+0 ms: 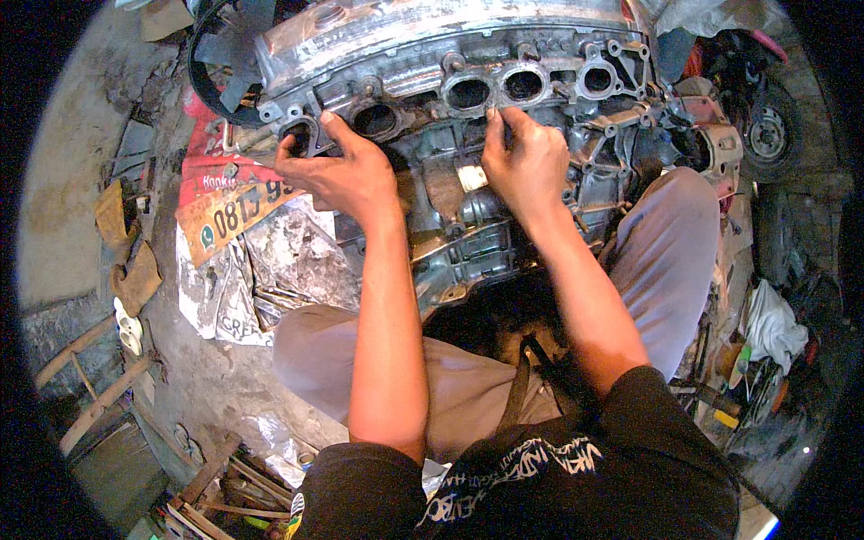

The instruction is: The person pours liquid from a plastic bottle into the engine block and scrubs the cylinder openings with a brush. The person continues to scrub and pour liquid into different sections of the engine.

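A metal engine with several oval ports along its cylinder head (432, 88) lies across the floor before me, between my knees and the top of the view. My left hand (344, 169) is at the leftmost port, thumb on the metal near its upper edge and fingers spread at its left side. At the lower rim between two ports in the middle, my right hand (526, 152) has its thumb and index finger pinched together against the metal. Whether something small sits between those fingertips cannot be seen. A small white cylindrical part (472, 177) shows on the engine block beside my right hand.
A black belt (202, 74) loops at the engine's upper left. Dirty printed sheets (297, 263) lie under its left side. Wooden pieces (108, 398) lie at lower left. A wheel (768, 135) stands at upper right, with a white cloth (776, 327) below it.
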The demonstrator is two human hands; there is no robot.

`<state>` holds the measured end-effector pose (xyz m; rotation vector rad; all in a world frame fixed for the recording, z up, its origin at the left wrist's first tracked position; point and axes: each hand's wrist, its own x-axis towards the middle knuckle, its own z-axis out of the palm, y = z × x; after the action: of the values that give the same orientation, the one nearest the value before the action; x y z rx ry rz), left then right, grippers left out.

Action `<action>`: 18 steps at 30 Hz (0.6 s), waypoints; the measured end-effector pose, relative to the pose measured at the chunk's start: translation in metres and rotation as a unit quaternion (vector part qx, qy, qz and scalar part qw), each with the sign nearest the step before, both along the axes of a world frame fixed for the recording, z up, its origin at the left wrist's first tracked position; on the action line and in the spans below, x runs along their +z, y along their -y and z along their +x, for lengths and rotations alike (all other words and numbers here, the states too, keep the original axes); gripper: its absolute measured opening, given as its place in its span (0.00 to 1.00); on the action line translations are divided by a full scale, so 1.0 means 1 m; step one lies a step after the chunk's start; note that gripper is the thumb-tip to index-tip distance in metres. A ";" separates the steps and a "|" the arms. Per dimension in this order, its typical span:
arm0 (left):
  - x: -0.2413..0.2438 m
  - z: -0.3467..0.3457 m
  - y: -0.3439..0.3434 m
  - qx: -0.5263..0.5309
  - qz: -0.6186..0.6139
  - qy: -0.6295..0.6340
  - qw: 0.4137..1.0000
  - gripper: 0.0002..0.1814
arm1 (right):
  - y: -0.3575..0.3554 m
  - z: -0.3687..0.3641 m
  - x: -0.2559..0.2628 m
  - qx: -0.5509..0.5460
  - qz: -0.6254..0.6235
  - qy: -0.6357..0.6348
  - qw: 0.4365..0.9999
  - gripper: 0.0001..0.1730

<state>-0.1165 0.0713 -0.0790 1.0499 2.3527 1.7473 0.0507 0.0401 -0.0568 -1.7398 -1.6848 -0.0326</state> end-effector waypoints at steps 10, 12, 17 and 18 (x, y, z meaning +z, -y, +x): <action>-0.004 -0.002 -0.001 0.011 0.013 -0.019 1.000 0.30 | -0.002 0.001 0.004 0.020 0.001 0.000 1.000 0.13; -0.006 -0.001 -0.004 0.022 0.025 -0.049 0.998 0.30 | -0.002 0.002 0.004 0.019 0.003 0.003 1.000 0.13; -0.006 -0.003 -0.004 0.015 0.013 -0.035 0.999 0.30 | -0.001 0.000 0.006 0.036 -0.016 0.002 0.999 0.14; -0.005 -0.002 -0.004 0.018 0.018 -0.054 0.998 0.29 | -0.001 0.002 0.005 0.026 -0.016 -0.002 1.000 0.14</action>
<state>-0.1181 0.0751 -0.0837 1.1415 2.4263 1.7945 0.0523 0.0411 -0.0513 -1.7172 -1.7370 0.0219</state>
